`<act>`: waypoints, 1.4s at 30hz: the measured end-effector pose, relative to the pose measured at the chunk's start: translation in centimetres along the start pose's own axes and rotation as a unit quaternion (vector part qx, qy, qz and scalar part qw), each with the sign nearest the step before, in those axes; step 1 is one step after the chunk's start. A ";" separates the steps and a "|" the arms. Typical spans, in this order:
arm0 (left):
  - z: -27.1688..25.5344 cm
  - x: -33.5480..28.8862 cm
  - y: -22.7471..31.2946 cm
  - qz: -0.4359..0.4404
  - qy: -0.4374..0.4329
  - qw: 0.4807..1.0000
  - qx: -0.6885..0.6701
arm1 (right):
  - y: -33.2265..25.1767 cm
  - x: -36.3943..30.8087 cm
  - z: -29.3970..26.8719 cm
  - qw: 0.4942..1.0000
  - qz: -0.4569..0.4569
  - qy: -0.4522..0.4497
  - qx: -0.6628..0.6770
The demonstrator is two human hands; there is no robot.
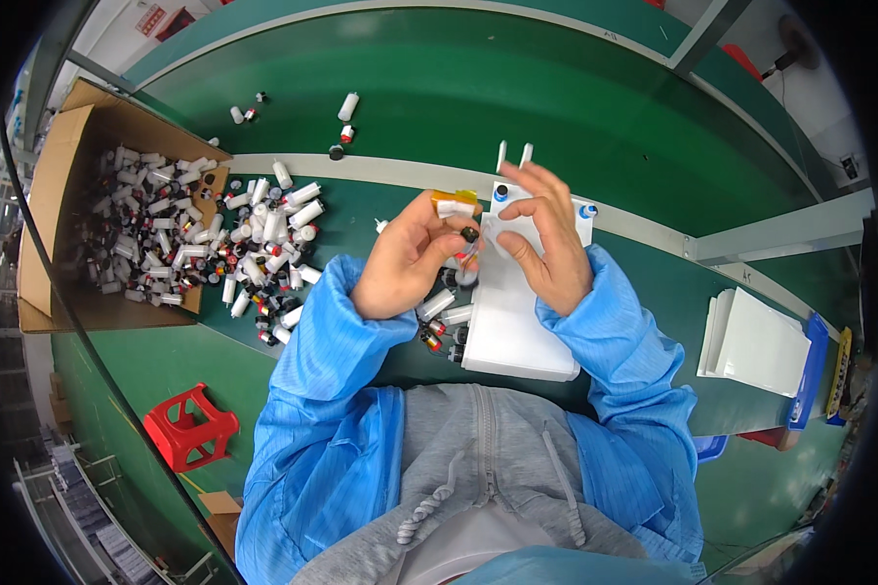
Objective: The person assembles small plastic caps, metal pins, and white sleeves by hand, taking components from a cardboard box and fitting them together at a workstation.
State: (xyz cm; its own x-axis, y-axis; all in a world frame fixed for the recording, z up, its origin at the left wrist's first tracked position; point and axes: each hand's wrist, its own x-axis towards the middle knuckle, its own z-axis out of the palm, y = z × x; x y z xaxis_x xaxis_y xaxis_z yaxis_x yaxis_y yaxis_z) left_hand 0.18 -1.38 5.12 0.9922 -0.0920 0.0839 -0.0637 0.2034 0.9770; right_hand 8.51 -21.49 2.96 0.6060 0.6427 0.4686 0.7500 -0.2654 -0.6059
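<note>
Over the workbench, my left hand [405, 261] is closed around a small part with a yellow-orange edge and a white face [455, 208]. A small black round piece [470, 235] shows at its thumb tip; whether the two are joined I cannot tell. To its right, my right hand [553, 242] is raised with its fingers apart, above a white flat box [517, 327]. At the box's far end are two blue-ringed knobs, one of them this left knob [500, 192]. Several white cylinders [437, 304] and small dark-and-red parts [431, 339] lie beside the box, below my left hand.
A cardboard box [63, 210] on the left spills white cylinders and black pieces into a pile [273, 229] on the green bench. White sheets [754, 341] and a blue tray [810, 370] lie at the right. A red stool [191, 429] stands on the floor at lower left.
</note>
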 end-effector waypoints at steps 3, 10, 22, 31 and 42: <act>0.0 -0.7 -0.3 -0.008 -0.027 0.996 -0.089 | -1.3 0.5 -1.2 0.999 -0.002 -0.025 0.044; -0.2 -1.6 -1.7 -0.053 -0.008 0.991 -0.125 | -2.1 0.2 -0.8 1.000 0.013 -0.020 -0.006; -0.7 -1.9 -3.6 -0.171 -0.014 0.962 -0.213 | -3.2 0.4 -1.0 0.990 -0.025 0.022 -0.139; -0.8 -2.6 -4.8 -0.255 -0.061 0.881 -0.394 | -2.7 0.5 -0.5 0.988 -0.035 0.031 -0.146; 0.5 -3.1 -3.2 -0.208 -0.018 0.914 -0.347 | -2.7 -0.4 -0.9 0.942 0.181 0.110 0.260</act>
State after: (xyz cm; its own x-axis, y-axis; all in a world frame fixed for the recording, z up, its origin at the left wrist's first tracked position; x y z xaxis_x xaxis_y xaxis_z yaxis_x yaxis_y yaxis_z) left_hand -2.71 -2.22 1.83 0.9100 -0.3325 -0.2478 0.4145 0.7122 0.5666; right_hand 6.54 -21.68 5.01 0.8808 0.3973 0.2576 0.2863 -0.0136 -0.9580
